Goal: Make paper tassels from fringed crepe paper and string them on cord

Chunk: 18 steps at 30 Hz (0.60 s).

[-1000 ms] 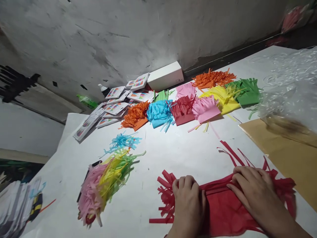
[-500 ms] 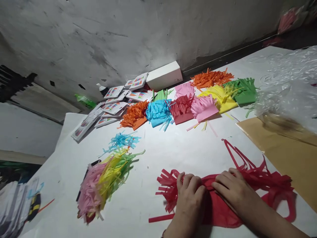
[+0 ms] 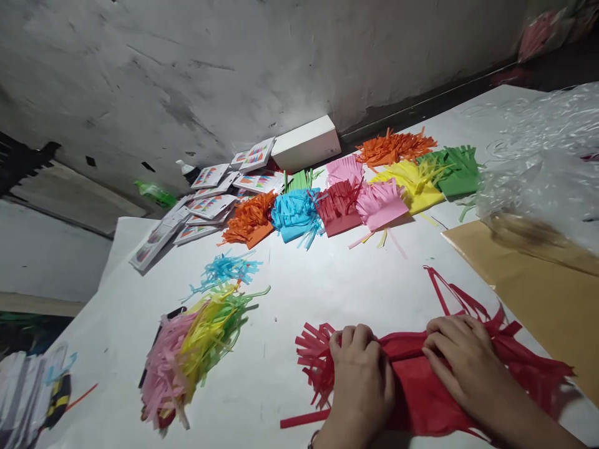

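Note:
Red fringed tissue paper lies at the front of the table, its cut strips fanning out at both ends. My left hand presses on its left part with bent fingers closed over the paper. Farther right, my right hand has its fingers curled over the same sheet, along a fold at its upper edge. The fingertips of both hands are partly hidden. A loose red strip sticks out beside my left wrist.
Several fringed tissue bundles, including a blue one, line the back. Printed packets and a white box stand behind. A pink, yellow and green fringe pile lies left; brown paper and clear plastic lie right.
My right hand has moved a little to the right along the red paper, and the right-end strips have shifted and spread. My left hand has stayed nearly in place.

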### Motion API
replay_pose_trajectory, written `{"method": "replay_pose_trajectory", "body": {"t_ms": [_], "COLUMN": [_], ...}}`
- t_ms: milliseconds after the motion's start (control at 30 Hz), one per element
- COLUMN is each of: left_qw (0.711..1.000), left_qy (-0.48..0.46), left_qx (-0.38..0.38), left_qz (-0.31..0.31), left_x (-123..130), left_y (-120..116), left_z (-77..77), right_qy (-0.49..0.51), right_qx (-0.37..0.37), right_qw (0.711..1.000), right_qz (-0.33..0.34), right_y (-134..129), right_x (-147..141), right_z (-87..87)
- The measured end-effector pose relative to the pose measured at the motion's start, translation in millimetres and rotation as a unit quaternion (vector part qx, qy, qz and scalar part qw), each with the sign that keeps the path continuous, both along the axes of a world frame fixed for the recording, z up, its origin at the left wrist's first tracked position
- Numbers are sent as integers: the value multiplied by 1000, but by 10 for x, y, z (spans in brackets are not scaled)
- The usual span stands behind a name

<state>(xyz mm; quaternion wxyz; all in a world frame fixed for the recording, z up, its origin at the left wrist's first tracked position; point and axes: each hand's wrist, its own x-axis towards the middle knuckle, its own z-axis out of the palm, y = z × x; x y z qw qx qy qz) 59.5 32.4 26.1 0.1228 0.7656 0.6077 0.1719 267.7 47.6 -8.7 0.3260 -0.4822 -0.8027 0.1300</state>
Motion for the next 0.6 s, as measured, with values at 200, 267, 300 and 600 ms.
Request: {"method": "replay_pose_trajectory", "body": {"t_ms": [200,267,300,600], "left_qw": [997,995,993,951], "left_qy": [73,93,106,185], "left_qx": [-25,17,42,148], "left_qz": [12,-10,-34,-200], "left_x": [27,14,9,-8], "left_y": [65,52,43,172], "left_z": [-18,-48,-61,-112], "right_qy": [22,28,31,-59], "right_qx": [-16,-15,-14,99], "right_qw": [999,999,999,991], "right_qz": [-40,-41,-39,71], "right_y": [33,38,37,-16], "right_x": [-96,-78,-69,-166], "right_z": [40,38,37,-5]}}
